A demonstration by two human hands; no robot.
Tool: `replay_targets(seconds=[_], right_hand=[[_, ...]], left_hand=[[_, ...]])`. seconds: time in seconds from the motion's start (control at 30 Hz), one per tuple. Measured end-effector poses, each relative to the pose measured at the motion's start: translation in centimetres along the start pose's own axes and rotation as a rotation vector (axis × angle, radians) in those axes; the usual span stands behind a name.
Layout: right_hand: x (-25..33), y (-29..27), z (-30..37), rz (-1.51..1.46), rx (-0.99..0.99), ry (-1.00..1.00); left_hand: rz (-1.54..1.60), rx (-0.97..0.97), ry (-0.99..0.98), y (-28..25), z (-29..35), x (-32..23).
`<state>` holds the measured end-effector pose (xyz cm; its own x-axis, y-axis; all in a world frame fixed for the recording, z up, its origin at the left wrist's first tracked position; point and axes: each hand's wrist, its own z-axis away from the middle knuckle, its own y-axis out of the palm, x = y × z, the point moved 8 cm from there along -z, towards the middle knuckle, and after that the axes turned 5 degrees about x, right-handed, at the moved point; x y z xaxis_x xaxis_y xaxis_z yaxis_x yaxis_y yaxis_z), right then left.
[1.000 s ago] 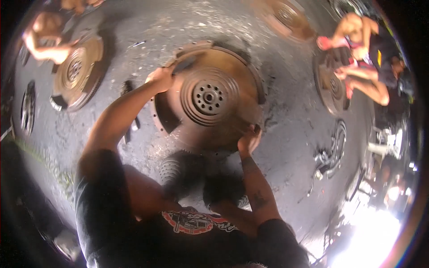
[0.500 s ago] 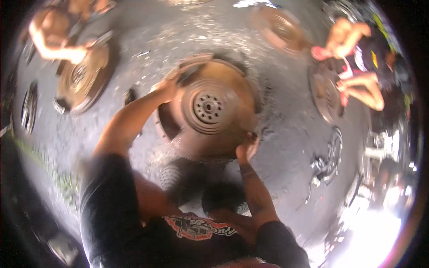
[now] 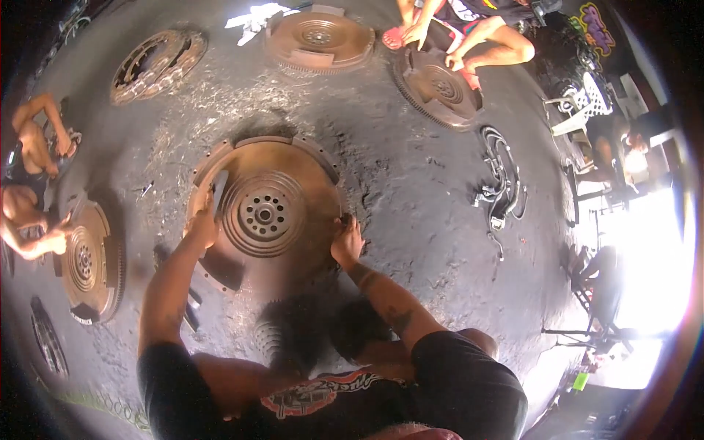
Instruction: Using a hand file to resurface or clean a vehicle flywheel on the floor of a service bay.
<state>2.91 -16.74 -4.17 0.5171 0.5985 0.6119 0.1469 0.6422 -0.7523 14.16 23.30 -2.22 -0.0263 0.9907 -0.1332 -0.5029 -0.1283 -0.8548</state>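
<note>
A large round flywheel (image 3: 264, 158), rusty brown with a toothed rim and a ring of bolt holes at its hub, lies on the dark floor in front of me. My left hand (image 3: 202, 226) is closed round a flat grey tool (image 3: 220, 187) and presses it to the left part of the flywheel's face; I cannot make out the tool's exact kind. At the right edge my right hand (image 3: 347, 240) grips the rim, its fingers curled. Something small and dark shows by its fingertips, too small to name.
Beyond lie another flywheel (image 3: 319, 37) and ring-shaped clutch parts (image 3: 158, 66). One person works on a flywheel (image 3: 440, 88) at the far right, another on a flywheel (image 3: 86, 257) at the left. A dark hose-like part (image 3: 501, 180) and a white chair (image 3: 583, 106) stand right.
The view has swung right, so the flywheel and both hands appear further left and turned slightly anticlockwise. Both hands keep their places on it, the tool still in the left.
</note>
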Motion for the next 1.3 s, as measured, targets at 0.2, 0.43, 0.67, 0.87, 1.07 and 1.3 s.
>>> replay_targets(seconds=[0.2,0.43,0.67,0.87,1.07,1.3], right_hand=[[0.5,-0.8,0.0,-0.042,0.038,-0.007],[-0.4,0.0,0.4,-0.006,0.135,0.03],[-0.1,1.1,0.6,0.029,0.033,-0.036],[2.3,-0.5,0.2,0.024,0.0,-0.206],[0.0,0.5,-0.1,-0.075,0.031,-0.066],[-1.7,0.1,-0.3,-0.036,-0.067,-0.082]], left_hand=[[0.029,-0.016,0.078,-0.6,0.1,0.3],[0.04,0.073,0.073,1.5,-0.1,0.8],[-0.014,0.077,0.13,1.4,1.1,0.6],[0.281,-0.258,0.447,0.1,1.2,-2.2],[-0.137,0.285,0.65,3.2,9.1,-10.2],[0.277,0.182,0.733,3.1,7.7,-11.4]])
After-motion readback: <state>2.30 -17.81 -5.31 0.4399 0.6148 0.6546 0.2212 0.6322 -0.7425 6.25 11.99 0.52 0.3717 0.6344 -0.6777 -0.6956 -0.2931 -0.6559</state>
